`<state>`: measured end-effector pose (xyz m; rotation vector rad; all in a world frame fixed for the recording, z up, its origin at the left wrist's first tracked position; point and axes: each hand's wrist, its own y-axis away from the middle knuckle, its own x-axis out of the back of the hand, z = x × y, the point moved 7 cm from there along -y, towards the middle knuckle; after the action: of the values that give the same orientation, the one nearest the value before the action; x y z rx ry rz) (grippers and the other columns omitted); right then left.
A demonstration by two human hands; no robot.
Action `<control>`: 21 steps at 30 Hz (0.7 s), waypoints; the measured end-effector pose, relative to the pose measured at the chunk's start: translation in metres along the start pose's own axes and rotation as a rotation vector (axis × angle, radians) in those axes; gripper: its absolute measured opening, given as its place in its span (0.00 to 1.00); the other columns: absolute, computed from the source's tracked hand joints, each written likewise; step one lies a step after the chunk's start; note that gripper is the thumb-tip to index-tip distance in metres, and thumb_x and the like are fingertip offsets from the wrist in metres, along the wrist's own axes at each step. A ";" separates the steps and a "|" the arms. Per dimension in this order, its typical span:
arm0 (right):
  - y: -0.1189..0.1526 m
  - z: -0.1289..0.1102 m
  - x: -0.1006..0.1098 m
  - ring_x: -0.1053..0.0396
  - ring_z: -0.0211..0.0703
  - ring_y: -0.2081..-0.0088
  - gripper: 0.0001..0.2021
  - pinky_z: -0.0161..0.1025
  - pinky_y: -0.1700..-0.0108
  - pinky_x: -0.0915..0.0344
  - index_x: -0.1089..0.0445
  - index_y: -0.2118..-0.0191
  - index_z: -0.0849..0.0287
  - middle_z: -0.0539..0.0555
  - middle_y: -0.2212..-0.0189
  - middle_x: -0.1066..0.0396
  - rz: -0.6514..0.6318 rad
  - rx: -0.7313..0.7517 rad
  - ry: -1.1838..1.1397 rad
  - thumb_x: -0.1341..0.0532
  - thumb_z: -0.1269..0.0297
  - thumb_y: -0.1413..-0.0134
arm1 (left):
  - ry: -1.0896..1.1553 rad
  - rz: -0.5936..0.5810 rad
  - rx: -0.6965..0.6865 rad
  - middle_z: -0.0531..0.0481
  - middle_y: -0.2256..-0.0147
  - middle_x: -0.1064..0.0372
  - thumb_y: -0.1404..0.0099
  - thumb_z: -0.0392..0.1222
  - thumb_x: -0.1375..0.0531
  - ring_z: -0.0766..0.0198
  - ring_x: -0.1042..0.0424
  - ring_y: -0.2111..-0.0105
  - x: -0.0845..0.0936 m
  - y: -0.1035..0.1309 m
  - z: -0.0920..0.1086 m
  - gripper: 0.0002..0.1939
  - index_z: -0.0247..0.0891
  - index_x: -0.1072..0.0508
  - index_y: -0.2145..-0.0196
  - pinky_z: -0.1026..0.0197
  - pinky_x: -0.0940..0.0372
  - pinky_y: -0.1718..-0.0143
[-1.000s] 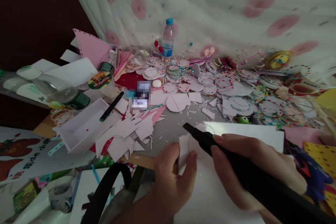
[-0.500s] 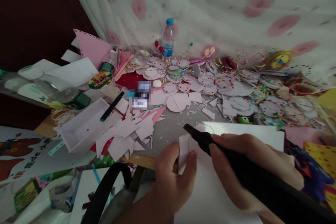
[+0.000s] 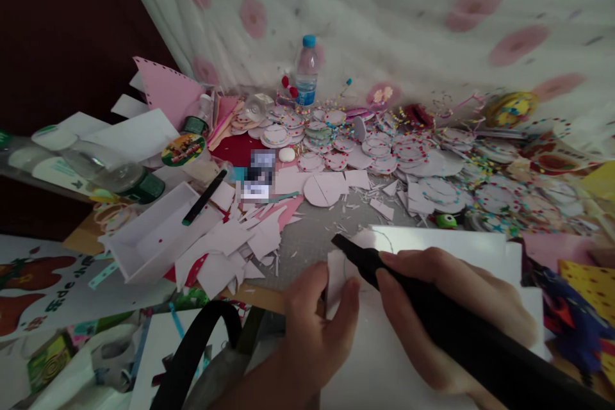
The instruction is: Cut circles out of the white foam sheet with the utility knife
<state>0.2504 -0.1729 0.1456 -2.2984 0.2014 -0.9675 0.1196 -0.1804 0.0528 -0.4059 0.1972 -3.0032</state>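
Black tool (image 3: 446, 320) gripped, right hand (image 3: 480, 301) | paper (image 3: 384, 346) held, left hand (image 3: 314, 333) | poster (image 3: 57, 285) reads "de"

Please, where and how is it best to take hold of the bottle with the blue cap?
Probably by the upper part of the bottle, from above and slightly in front: it stands upright with its upper part exposed, while discs crowd before its base and the curtain hangs behind.

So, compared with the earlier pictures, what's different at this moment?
The right hand has shifted slightly left and toward the person, carrying the black tool with it; more white card shows to that hand's right. Nothing was newly grasped or released. The left hand still grips the card's left edge, and the bottle and white box stayed put.
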 end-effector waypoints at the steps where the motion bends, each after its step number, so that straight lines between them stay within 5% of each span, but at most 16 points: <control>1: 0.001 0.001 -0.001 0.35 0.35 0.83 0.03 0.34 0.81 0.39 0.31 0.66 0.56 0.49 0.80 0.29 -0.003 0.003 -0.004 0.37 0.69 0.48 | 0.006 -0.005 0.008 0.54 0.79 0.38 0.35 0.42 0.42 0.69 0.39 0.77 0.000 0.000 -0.002 0.11 0.36 0.31 0.74 0.67 0.44 0.75; 7: 0.005 0.006 -0.011 0.42 0.32 0.87 0.03 0.32 0.85 0.44 0.32 0.66 0.56 0.46 0.84 0.34 0.058 0.057 -0.090 0.39 0.70 0.48 | 0.050 -0.021 0.093 0.55 0.78 0.37 0.36 0.44 0.41 0.69 0.39 0.77 -0.002 0.001 -0.019 0.10 0.36 0.31 0.73 0.67 0.44 0.75; 15: 0.002 0.018 -0.032 0.42 0.30 0.86 0.04 0.28 0.82 0.44 0.36 0.69 0.57 0.44 0.84 0.36 -0.100 -0.021 -0.103 0.39 0.70 0.48 | 0.153 -0.072 0.254 0.55 0.78 0.39 0.38 0.48 0.38 0.69 0.42 0.76 -0.007 -0.003 -0.044 0.12 0.36 0.30 0.72 0.68 0.47 0.76; 21: 0.004 0.030 -0.042 0.46 0.29 0.87 0.05 0.28 0.83 0.47 0.37 0.70 0.56 0.42 0.85 0.39 -0.075 -0.048 -0.164 0.39 0.70 0.49 | 0.208 -0.219 0.365 0.53 0.76 0.36 0.37 0.54 0.41 0.68 0.41 0.76 -0.014 0.005 -0.057 0.17 0.34 0.27 0.67 0.67 0.46 0.75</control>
<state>0.2410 -0.1459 0.1027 -2.4313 0.0711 -0.8129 0.1177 -0.1767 -0.0059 -0.0817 -0.4009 -3.1933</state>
